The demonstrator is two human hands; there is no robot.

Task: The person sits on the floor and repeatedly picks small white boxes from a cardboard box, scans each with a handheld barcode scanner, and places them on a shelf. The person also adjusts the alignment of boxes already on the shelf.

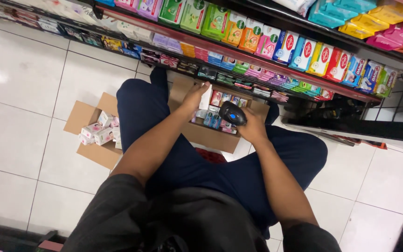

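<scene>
At the far left, an open cardboard box sat on the white tiled floor with small pink-and-white packets inside. Beside it the person crouched, knees wide. The left hand was closed around a slim white packet, held upright over a second cardboard box filled with small colourful boxes. Just right of that, the right hand gripped a black handheld scanner, its blue light showing and its head turned toward the packet — near it, not touching. To do this well, the packet's printed side probably needed to face the scanner squarely and be held steady. Further right and above ran the shelves of soap packs.
</scene>
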